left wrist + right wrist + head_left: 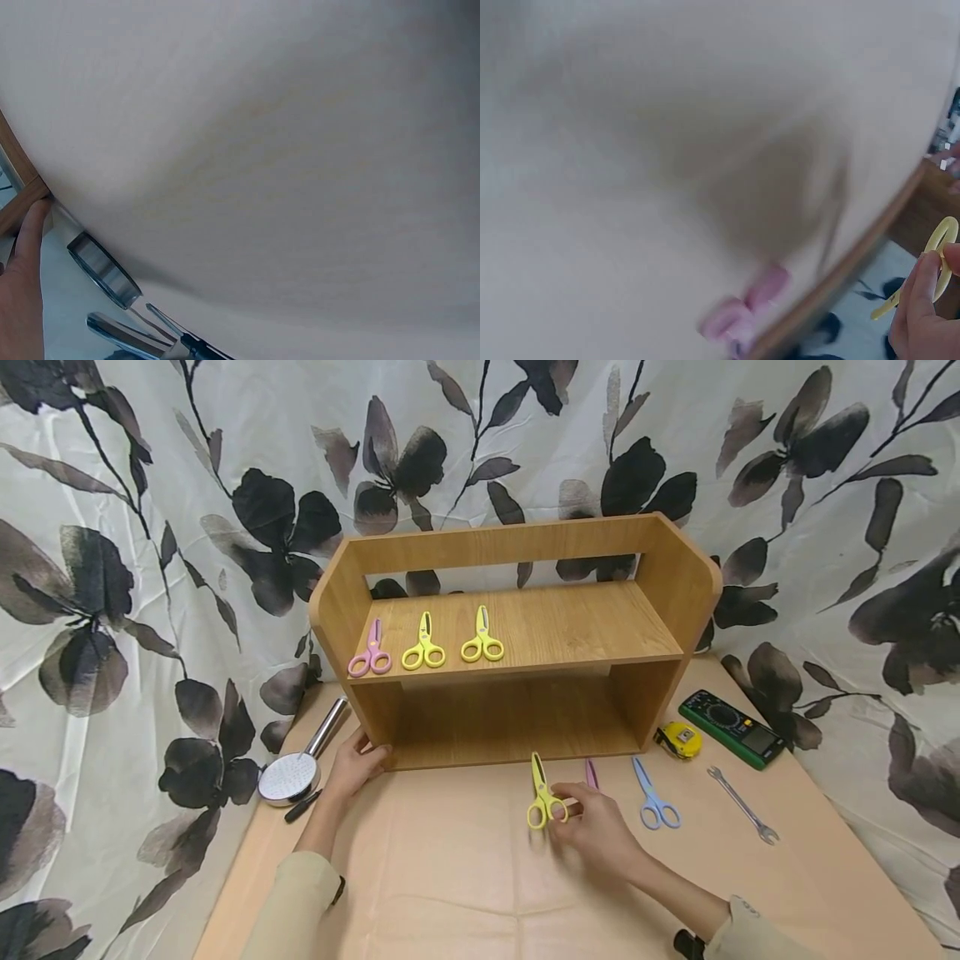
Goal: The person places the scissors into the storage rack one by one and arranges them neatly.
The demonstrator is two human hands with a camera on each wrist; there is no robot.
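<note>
My right hand [596,831] pinches a pair of yellow scissors [538,785] by one handle loop, blades pointing toward the wooden shelf [510,762]. In the right wrist view, thumb and fingers close on the yellow loop [949,229]. Pink scissors [591,772] lie partly hidden behind that hand, and blue scissors [654,802] lie to its right. At the shelf's lower left front corner, my left hand [358,768] touches the side panel with extended fingers. On the upper board stand or lean pink scissors [371,652] and two yellow pairs, one at left [423,647], one at right [482,639].
Left of the shelf lie a shower head [288,778] and a small black object [302,807]. To the right are a yellow tape measure [681,740], a green multimeter [731,727] and a wrench [742,806]. A floral curtain [225,635] hangs behind the table [450,877].
</note>
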